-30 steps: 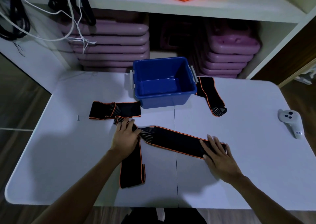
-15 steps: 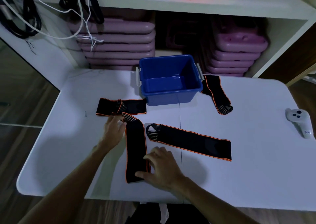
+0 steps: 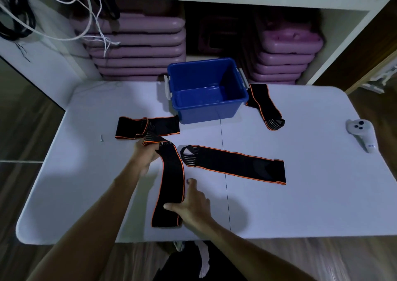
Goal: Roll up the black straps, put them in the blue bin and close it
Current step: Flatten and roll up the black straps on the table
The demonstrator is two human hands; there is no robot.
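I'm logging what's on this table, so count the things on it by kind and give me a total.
Black straps with orange edging: 4
Blue bin: 1
White handheld controller: 1
Small screw-like piece, too small to identify: 1
Total: 7

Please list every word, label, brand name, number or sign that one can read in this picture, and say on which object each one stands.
No text can be read here.
White controller: a small bluish mark near its lower end, too small and blurred to read.
Blue bin, black straps and purple cases on the shelf: no lettering visible.
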